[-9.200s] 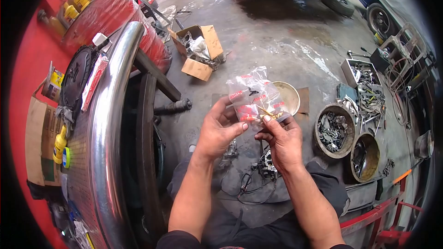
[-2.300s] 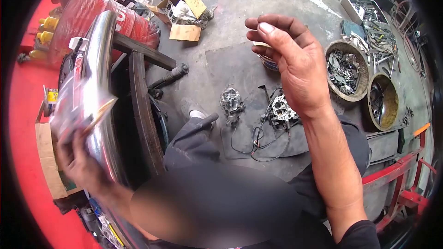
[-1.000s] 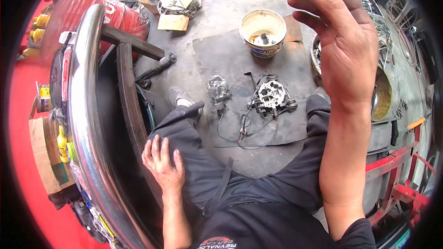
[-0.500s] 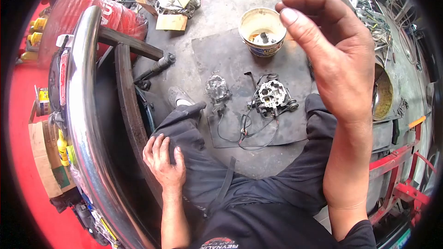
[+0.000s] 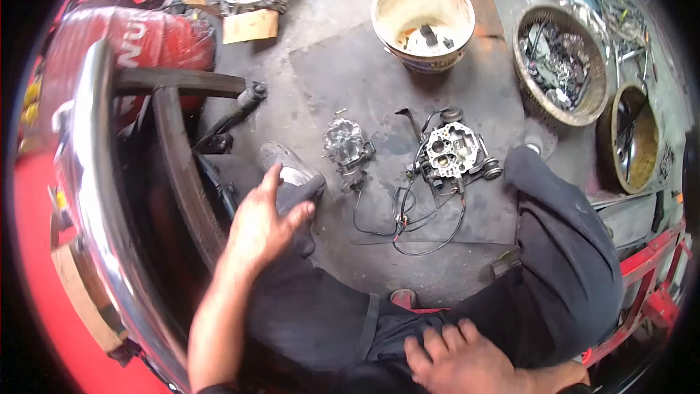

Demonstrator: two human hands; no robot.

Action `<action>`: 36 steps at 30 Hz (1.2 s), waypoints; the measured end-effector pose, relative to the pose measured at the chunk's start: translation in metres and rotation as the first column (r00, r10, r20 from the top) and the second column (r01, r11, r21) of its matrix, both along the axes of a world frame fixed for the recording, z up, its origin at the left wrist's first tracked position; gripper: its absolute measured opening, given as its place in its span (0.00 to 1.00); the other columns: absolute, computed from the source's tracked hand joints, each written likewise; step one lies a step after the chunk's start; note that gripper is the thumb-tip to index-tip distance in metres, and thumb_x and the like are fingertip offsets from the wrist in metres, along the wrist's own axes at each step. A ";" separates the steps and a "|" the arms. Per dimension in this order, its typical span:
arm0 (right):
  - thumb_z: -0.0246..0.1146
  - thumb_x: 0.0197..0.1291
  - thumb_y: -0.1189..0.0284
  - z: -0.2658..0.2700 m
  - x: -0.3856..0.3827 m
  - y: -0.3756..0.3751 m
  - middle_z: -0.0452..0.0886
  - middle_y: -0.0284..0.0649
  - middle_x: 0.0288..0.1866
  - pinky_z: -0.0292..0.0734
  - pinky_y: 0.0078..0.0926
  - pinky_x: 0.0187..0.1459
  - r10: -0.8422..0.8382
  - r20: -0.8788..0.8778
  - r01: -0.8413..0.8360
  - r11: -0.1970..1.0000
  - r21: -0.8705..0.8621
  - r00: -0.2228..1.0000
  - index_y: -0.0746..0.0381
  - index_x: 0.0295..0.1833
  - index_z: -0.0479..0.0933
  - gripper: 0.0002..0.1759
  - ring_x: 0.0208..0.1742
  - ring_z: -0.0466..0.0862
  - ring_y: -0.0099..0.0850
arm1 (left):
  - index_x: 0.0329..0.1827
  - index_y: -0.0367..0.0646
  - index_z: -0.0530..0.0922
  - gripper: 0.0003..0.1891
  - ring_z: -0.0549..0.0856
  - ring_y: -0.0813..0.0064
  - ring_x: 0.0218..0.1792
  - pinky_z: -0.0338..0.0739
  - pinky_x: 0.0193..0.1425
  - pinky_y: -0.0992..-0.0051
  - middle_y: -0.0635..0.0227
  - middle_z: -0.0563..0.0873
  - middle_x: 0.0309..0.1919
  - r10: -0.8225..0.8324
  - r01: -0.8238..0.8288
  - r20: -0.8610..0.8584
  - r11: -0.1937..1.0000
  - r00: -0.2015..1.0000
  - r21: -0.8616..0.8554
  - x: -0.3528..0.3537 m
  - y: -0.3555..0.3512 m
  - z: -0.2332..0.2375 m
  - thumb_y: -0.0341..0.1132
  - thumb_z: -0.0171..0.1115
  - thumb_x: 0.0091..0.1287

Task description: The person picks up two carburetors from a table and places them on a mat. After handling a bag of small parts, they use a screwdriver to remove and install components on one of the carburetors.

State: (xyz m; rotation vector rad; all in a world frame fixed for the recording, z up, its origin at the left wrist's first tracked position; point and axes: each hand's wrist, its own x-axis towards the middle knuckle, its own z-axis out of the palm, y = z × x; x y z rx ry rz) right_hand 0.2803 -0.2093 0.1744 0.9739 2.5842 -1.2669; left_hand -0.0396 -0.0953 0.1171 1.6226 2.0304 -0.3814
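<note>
My left hand (image 5: pixel 264 225) is over my left knee, thumb and a finger apart, nothing visible in it. Low in the view, my right hand (image 5: pixel 461 362) lies on the dark trousers (image 5: pixel 321 314) at my lap, its fingers spread. Between my feet, on a dark mat (image 5: pixel 397 106), a metal carburetor-like part (image 5: pixel 450 149) with black wires rests at the right. A smaller metal part (image 5: pixel 345 140) sits to its left, joined to a cable. Neither hand touches these parts.
Beyond the parts stands a white bucket (image 5: pixel 423 55). A basket of small parts (image 5: pixel 526 66) and a metal bowl (image 5: pixel 611 149) are at the right, near a red frame (image 5: pixel 642 263). A chrome bar (image 5: pixel 109 204) curves along the left; an open carton (image 5: pixel 250 27) lies behind.
My right hand has dropped from high at the right to my lap. My left hand has moved up and forward over the knee. The basket has come into view.
</note>
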 end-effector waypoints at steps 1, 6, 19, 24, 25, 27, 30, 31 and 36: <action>0.60 0.63 0.65 0.001 0.003 0.004 0.82 0.47 0.56 0.72 0.41 0.65 0.060 0.017 -0.060 0.998 -0.031 0.998 0.64 0.62 0.79 0.24 0.59 0.81 0.43 | 0.78 0.32 0.60 0.48 0.79 0.45 0.67 0.73 0.72 0.58 0.39 0.80 0.64 -0.051 0.050 -0.014 0.996 0.999 -0.069 -0.009 0.023 -0.025 0.52 0.74 0.63; 0.54 0.66 0.62 -0.010 0.007 0.040 0.79 0.53 0.60 0.71 0.55 0.66 -0.056 -0.196 -0.002 0.960 -0.281 0.979 0.65 0.64 0.75 0.26 0.61 0.78 0.49 | 0.81 0.32 0.55 0.56 0.78 0.46 0.69 0.72 0.74 0.59 0.37 0.79 0.65 -0.019 0.017 -0.006 0.979 1.000 -0.202 -0.044 0.098 -0.165 0.57 0.76 0.60; 0.66 0.61 0.64 -0.039 -0.010 0.088 0.78 0.50 0.64 0.69 0.56 0.67 -0.216 0.116 0.245 0.863 -0.441 0.970 0.62 0.65 0.75 0.27 0.65 0.77 0.48 | 0.68 0.33 0.76 0.28 0.85 0.72 0.55 0.77 0.65 0.72 0.64 0.88 0.55 0.670 -0.352 0.558 0.737 0.489 -0.577 -0.097 0.117 -0.266 0.26 0.73 0.64; 0.68 0.60 0.65 -0.042 -0.021 0.088 0.78 0.50 0.63 0.71 0.55 0.66 -0.259 0.116 0.284 0.859 -0.425 0.959 0.62 0.63 0.77 0.27 0.63 0.78 0.48 | 0.66 0.32 0.76 0.26 0.88 0.71 0.51 0.84 0.62 0.68 0.62 0.89 0.53 0.749 -0.318 0.573 0.661 0.331 -0.680 -0.097 0.107 -0.243 0.22 0.71 0.63; 0.68 0.60 0.65 -0.043 -0.022 0.090 0.79 0.50 0.63 0.71 0.55 0.66 -0.252 0.113 0.276 0.861 -0.427 0.961 0.63 0.63 0.77 0.26 0.63 0.78 0.48 | 0.66 0.32 0.76 0.26 0.88 0.72 0.52 0.83 0.62 0.69 0.62 0.89 0.53 0.750 -0.291 0.561 0.657 0.351 -0.696 -0.093 0.104 -0.241 0.22 0.71 0.63; 0.69 0.59 0.66 -0.043 -0.025 0.094 0.79 0.50 0.63 0.71 0.55 0.65 -0.242 0.117 0.269 0.858 -0.438 0.963 0.63 0.62 0.78 0.26 0.63 0.79 0.48 | 0.66 0.33 0.76 0.26 0.87 0.74 0.52 0.82 0.61 0.72 0.64 0.89 0.53 0.747 -0.157 0.563 0.641 0.353 -0.751 -0.077 0.106 -0.234 0.22 0.71 0.64; 0.70 0.59 0.67 -0.042 -0.030 0.102 0.79 0.51 0.62 0.71 0.54 0.65 -0.238 0.124 0.269 0.847 -0.458 0.963 0.64 0.62 0.78 0.26 0.62 0.79 0.48 | 0.66 0.34 0.78 0.25 0.85 0.78 0.51 0.80 0.60 0.75 0.68 0.89 0.51 0.681 0.012 0.591 0.651 0.433 -0.759 -0.052 0.106 -0.229 0.26 0.73 0.66; 0.70 0.58 0.67 -0.042 -0.033 0.104 0.80 0.51 0.61 0.72 0.54 0.65 -0.241 0.124 0.270 0.845 -0.462 0.963 0.65 0.61 0.78 0.26 0.62 0.79 0.48 | 0.66 0.34 0.78 0.24 0.84 0.79 0.52 0.79 0.60 0.75 0.68 0.89 0.51 0.618 0.103 0.625 0.667 0.477 -0.738 -0.045 0.105 -0.228 0.28 0.72 0.67; 0.72 0.56 0.69 -0.045 -0.040 0.106 0.81 0.51 0.60 0.73 0.54 0.64 -0.291 0.129 0.317 0.838 -0.443 0.948 0.66 0.61 0.79 0.26 0.61 0.81 0.49 | 0.66 0.35 0.79 0.25 0.83 0.78 0.54 0.76 0.64 0.73 0.68 0.89 0.52 0.559 0.259 0.654 0.625 0.510 -0.737 -0.020 0.100 -0.228 0.32 0.73 0.67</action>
